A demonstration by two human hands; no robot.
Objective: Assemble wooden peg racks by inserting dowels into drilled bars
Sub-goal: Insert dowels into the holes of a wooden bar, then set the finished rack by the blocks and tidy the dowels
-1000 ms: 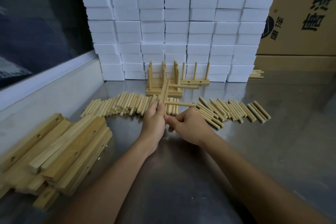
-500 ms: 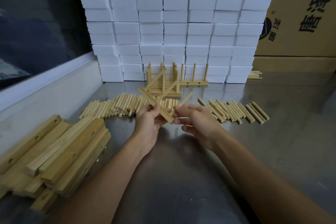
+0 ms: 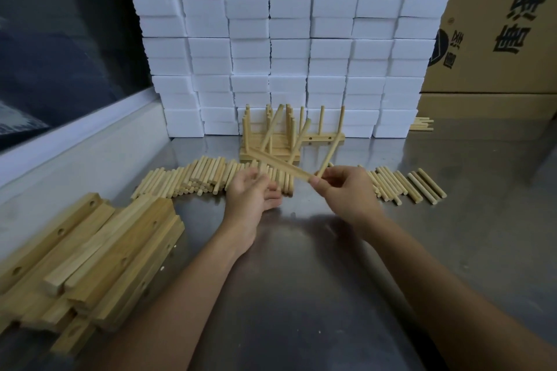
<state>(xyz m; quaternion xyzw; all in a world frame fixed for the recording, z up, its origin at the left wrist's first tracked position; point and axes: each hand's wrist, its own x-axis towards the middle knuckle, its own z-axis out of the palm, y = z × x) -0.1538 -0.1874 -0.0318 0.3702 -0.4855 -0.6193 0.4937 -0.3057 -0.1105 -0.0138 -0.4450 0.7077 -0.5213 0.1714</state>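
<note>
My right hand (image 3: pixel 346 191) pinches the near end of a thin drilled bar (image 3: pixel 280 165) with three dowels standing out of it, lifted above the metal table (image 3: pixel 316 265). One of its dowels (image 3: pixel 330 151) sticks up beside my fingers. My left hand (image 3: pixel 251 194) is just left of the bar, palm up, fingers relaxed, holding nothing. Loose dowels (image 3: pixel 199 176) lie in a row behind my hands, and more loose dowels (image 3: pixel 407 184) lie to the right. Finished peg racks (image 3: pixel 319 138) stand at the back.
A pile of drilled wooden bars (image 3: pixel 90 259) lies at the near left. A wall of white foam blocks (image 3: pixel 286 39) stands behind the racks, a cardboard box (image 3: pixel 497 33) at the back right. A few dowels (image 3: pixel 422 124) lie by the box.
My left hand has let go of the bar and opened. My right hand has shifted right and now carries the bar with its dowels alone, turned more level.
</note>
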